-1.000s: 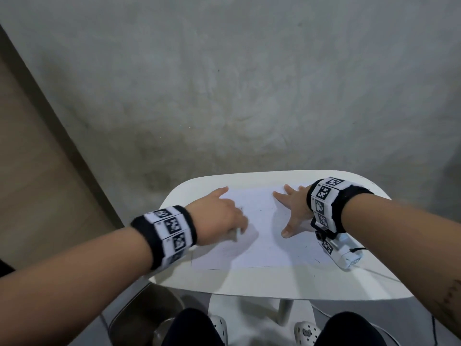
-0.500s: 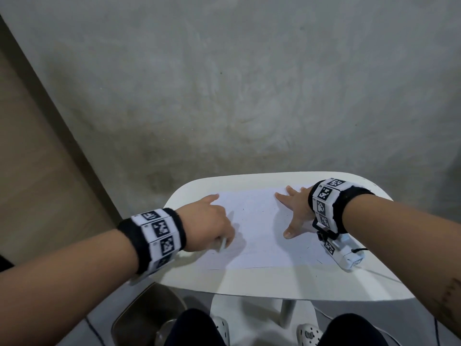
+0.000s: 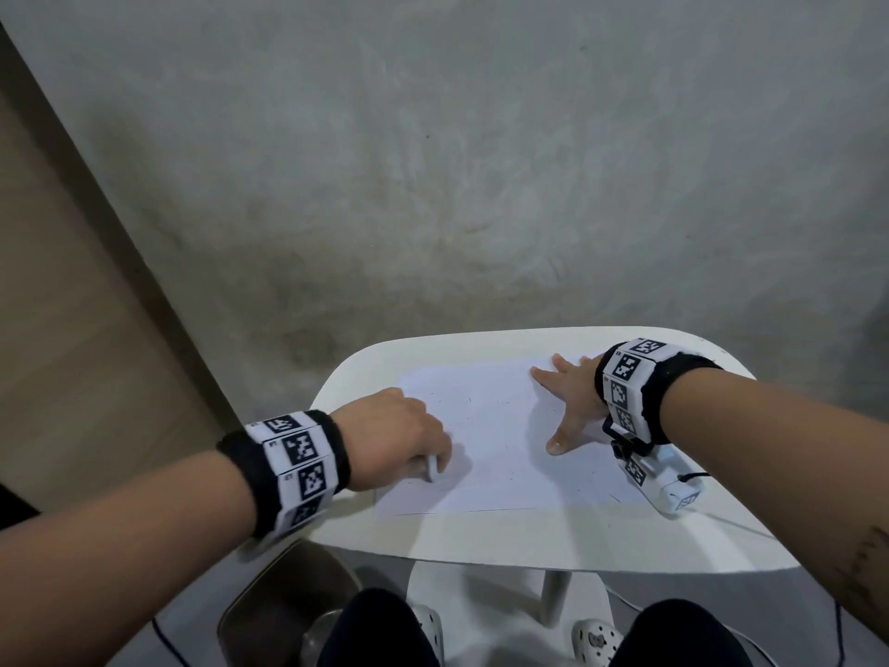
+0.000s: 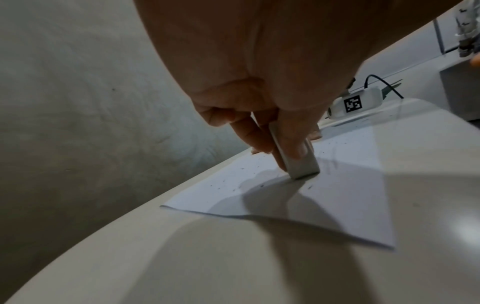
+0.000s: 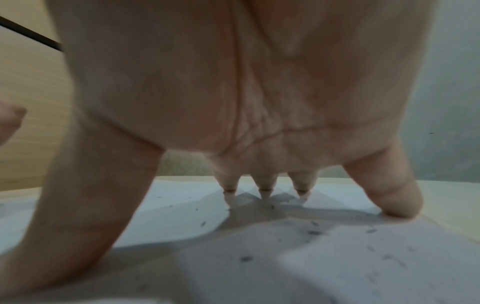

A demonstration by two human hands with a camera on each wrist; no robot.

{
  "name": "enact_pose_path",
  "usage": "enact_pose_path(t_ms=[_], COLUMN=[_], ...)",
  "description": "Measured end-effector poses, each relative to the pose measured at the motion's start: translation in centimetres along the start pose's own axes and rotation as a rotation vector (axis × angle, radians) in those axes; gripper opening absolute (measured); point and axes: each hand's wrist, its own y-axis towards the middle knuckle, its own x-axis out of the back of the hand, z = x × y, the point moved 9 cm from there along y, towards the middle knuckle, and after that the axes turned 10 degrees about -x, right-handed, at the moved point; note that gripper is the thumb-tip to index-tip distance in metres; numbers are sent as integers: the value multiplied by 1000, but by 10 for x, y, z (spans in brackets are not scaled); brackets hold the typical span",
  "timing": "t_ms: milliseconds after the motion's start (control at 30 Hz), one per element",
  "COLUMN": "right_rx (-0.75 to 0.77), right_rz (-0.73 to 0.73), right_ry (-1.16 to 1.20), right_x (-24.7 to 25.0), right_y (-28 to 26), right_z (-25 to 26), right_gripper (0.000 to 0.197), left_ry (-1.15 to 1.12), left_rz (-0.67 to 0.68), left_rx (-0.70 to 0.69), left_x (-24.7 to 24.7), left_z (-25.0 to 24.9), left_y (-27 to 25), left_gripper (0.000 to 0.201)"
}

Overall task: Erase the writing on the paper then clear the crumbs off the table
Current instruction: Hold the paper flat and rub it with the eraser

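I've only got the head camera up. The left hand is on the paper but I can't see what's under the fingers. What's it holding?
Observer: The left hand pinches a pale rectangular eraser, its bottom end pressed onto the paper.
Operator: Any writing left near it?
Observer: In the left wrist view, faint grey strokes show just beyond the eraser.
Operator: And the right hand, is it flat on the sheet?
Observer: The right wrist view shows the right hand arched, fingertips and thumb down, the palm lifted.
Operator: Crumbs?
Observer: Dark crumbs lie scattered on the paper under that palm.
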Motion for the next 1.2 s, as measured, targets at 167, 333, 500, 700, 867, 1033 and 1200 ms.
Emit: enact_pose_path(t_ms=[167,333,500,700,867,1033,1200], right_rx=[-7,-19,-2,1,-6,-10,-3], right_rz=[13,39,20,32,11,12,11], right_ry=[-1,-17,27,37,45,29,33], right_x=[-1,-1,-1,-1,-4,-3,-2], right_y=[-2,-3,-2,-2,1,1,1], right_z=[-1,-1,-2,-2,-1,-2,-1], right_gripper=[116,116,116,116,116,116,117], left_ry=[146,119,12,15,113,125,2], left_rz=[20,-19,-44,86,18,-22,12], left_rx=[-25,-65,-67,-36,-56,-82,-71], left_x=[14,26,9,-3,20,22,1], left_z=[-11,-35,-15,-4,-26,-39,-14], left_y=[26,68,16,-18,42,53,-6], left_gripper=[17,18,12,13,18,17,10])
